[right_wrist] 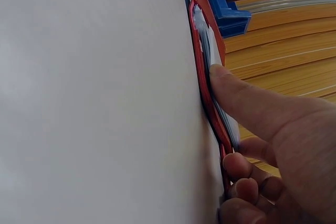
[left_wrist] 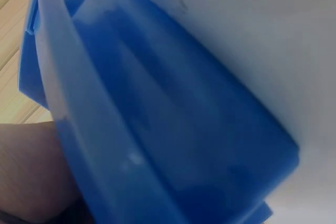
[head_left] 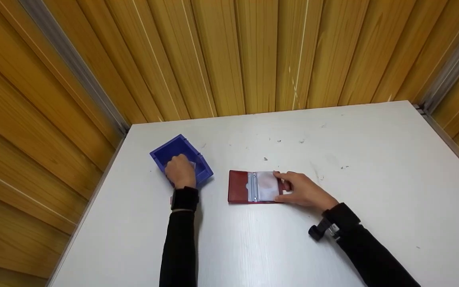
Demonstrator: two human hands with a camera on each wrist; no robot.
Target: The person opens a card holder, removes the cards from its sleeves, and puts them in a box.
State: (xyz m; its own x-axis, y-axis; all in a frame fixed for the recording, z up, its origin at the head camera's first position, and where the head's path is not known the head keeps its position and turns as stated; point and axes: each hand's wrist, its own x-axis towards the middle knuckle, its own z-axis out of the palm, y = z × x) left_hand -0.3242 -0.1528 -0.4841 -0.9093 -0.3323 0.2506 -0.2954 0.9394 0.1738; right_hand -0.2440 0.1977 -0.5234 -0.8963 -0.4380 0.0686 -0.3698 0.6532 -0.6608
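Note:
A small red card holder (head_left: 238,187) lies spread on the white table, with clear sleeves (head_left: 267,185) fixed along a metal strip in its middle. My right hand (head_left: 304,190) grips its right side. In the right wrist view the thumb (right_wrist: 236,92) lies on the sleeves' edge, and the other fingers curl at the cover's end. To the left stands a blue plastic box (head_left: 169,149). My left hand (head_left: 181,171) reaches down into it with bent fingers, beside a small pale, shiny piece (head_left: 192,164). The box wall hides the left fingertips in the left wrist view.
The white table (head_left: 245,243) carries small dark marks towards the back. Wood-patterned walls (head_left: 253,59) rise behind it and on both sides. A black wrist strap with a small camera (head_left: 322,231) sits on the right wrist.

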